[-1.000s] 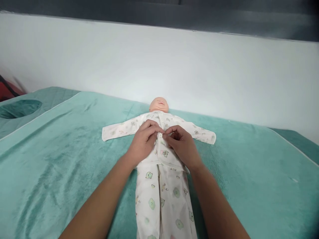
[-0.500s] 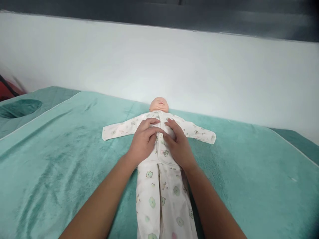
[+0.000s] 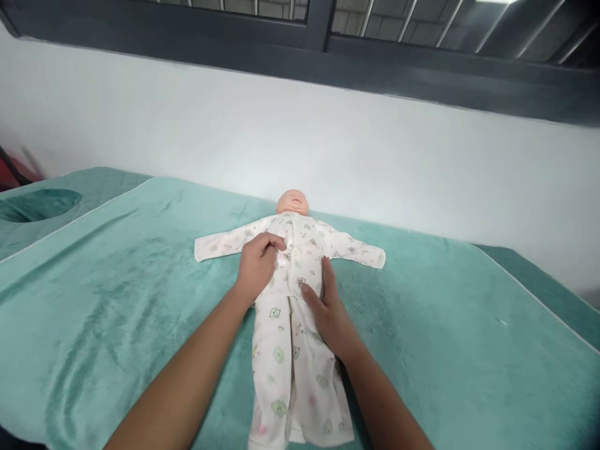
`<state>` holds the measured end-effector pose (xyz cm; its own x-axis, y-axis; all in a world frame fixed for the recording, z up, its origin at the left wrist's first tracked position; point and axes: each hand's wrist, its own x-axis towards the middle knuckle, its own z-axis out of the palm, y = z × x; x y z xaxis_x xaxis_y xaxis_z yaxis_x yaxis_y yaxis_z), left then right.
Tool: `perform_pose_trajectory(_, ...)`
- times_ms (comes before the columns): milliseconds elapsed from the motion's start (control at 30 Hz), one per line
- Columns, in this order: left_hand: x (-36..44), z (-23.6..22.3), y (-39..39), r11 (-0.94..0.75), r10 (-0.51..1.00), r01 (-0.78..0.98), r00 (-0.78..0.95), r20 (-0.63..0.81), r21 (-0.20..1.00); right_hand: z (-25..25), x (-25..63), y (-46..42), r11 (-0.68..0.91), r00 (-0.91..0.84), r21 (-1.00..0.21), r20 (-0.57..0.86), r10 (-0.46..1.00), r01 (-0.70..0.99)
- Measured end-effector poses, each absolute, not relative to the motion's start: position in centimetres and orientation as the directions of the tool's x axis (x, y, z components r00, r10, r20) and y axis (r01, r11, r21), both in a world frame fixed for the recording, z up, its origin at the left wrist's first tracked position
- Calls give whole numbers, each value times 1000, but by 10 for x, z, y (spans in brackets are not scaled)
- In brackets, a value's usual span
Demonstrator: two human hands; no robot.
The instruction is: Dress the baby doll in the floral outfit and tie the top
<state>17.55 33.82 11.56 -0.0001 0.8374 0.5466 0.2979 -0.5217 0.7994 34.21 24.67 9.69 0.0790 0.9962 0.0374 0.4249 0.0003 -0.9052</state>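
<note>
A baby doll lies on its back, dressed in a white patterned shirt with its sleeves stretched out to both sides. White patterned trousers lie below the shirt hem, their legs side by side. My left hand rests on the left of the shirt front, fingers curled together at the front opening on the chest. My right hand lies along the right side of the shirt near the hem, thumb and fingers apart. The doll's hands and feet do not show.
A green plush cover spreads under the doll, with a round hole at the far left. Behind stands a white wall below a dark window frame with metal bars. Something red is at the left edge.
My right hand has moved off the chest, down to the side of the shirt near the hem. My left hand stays at the front opening. The view has tilted up, showing more window.
</note>
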Motion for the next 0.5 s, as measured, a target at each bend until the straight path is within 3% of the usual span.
perform_pose_trajectory(133, 157, 97, 327, -546, 791, 434, -13, 611, 716, 102, 346, 226, -24, 81, -881, 16, 997, 473)
perform_pose_trajectory(300, 109, 77, 318, -482, 735, 816, 179, 653, 318, 94, 372, 221, 76, 56, -802, 135, 989, 593)
perform_pose_trajectory(367, 92, 73, 322, -361, 790, 909, 178, 586, 210, 89, 383, 232, 151, 26, -717, 229, 973, 681)
perform_pose_trajectory(500, 72, 70, 340, -112, 907, 973, 17, 422, 202, 85, 402, 273, 267, -89, -411, 405, 910, 872)
